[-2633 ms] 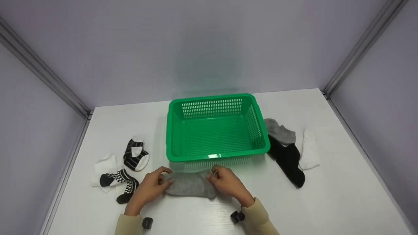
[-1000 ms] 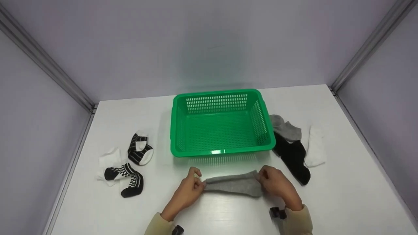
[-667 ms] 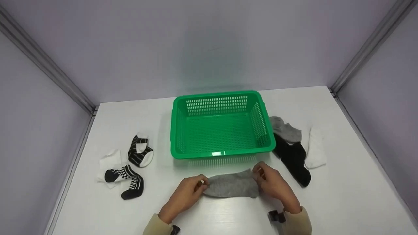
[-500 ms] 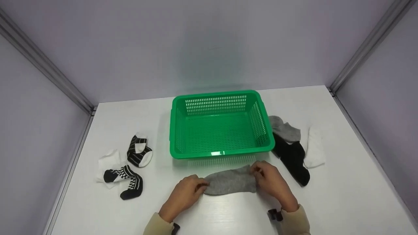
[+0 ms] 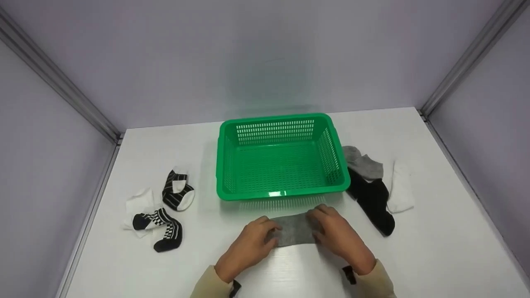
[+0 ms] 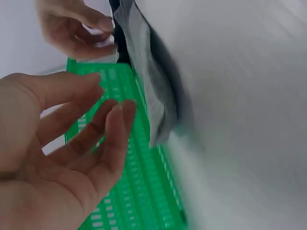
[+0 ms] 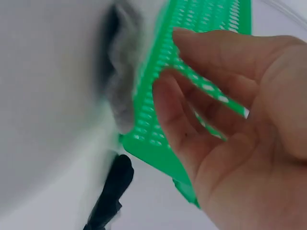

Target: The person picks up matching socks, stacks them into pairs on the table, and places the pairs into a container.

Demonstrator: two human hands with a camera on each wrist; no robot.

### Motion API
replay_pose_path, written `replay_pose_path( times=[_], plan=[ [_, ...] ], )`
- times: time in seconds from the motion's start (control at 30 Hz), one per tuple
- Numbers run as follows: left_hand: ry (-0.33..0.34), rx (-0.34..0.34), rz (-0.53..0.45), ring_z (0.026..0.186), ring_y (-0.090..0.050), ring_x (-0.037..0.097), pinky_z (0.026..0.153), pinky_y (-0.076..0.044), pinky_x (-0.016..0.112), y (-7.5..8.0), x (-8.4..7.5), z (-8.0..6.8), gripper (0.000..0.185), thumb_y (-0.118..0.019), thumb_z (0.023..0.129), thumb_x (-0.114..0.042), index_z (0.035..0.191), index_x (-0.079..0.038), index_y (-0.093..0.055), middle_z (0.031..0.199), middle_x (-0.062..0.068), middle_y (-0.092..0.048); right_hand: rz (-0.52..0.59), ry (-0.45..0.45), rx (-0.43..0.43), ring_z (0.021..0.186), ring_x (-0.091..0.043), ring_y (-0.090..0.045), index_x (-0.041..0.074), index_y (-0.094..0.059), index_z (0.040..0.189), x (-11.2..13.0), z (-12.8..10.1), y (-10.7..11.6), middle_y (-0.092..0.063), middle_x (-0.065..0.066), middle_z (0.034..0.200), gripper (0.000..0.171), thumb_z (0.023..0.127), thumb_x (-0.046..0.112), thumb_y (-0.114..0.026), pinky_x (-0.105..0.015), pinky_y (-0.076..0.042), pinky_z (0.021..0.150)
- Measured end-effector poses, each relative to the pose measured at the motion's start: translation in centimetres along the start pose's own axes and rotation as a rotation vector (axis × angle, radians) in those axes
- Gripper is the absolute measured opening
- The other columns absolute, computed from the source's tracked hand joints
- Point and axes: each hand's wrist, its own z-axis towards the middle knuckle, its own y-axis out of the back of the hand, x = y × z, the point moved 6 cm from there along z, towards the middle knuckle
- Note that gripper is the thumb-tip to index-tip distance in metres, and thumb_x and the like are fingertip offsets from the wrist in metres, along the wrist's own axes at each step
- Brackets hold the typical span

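**Op:** Entry, this moment. Where's the sock?

**Obs:** The grey sock (image 5: 295, 234) lies flat on the table (image 5: 434, 256) right in front of you, just short of the green basket (image 5: 281, 194) and not touching it. It sits bunched short between your two hands.

**Op:** Grip?

**Obs:** Your left hand (image 5: 248, 246) is slack. The left wrist view shows its fingers (image 6: 115, 129) nearly straight and holding nothing, and the head view puts their tips at the sock's left end. Your right hand (image 5: 337, 238) covers the right end with its fingers curled at the edge. I cannot tell whether they pinch the cloth or only rest on it, because the right wrist view is blurred there.

**Op:** Step?

**Obs:** My judgement is mid-fold: the sock is being doubled over and pressed down. The basket holds nothing.

**Op:** Next move calls for?

**Obs:** Line up the edges before you let go, and press flat so the fold holds. A lift would need both layers pinched together, or the sock will fall open. The basket's near rim is close, so you'd have to clear it.

**Op:** Surroundings?

**Obs:** Right of the basket there is a second grey sock (image 5: 366, 165), a black sock (image 5: 372, 203) and a white sock (image 5: 399, 190). The patterned black-and-white socks (image 5: 165, 234) lie well apart to the left.
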Motion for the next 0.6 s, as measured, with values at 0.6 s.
replay_pose_path(
  times=[0.6],
  plan=[
    [0.189, 0.045, 0.193, 0.104, -0.049, 0.032, 0.088, -0.055, 0.047, -1.3, 1.1, 0.9, 0.049, -0.087, 0.085, -0.016, 0.123, 0.008, -0.068, 0.118, 0.022, -0.059, 0.073, -0.126, 0.07, 0.127, -0.035, -0.052, 0.001, -0.062, 0.142, -1.3, 0.3, -1.6, -0.057, -0.013, 0.139, 0.062, 0.085, 0.01, -0.084, -0.053, -0.05, 0.106]
  ],
)
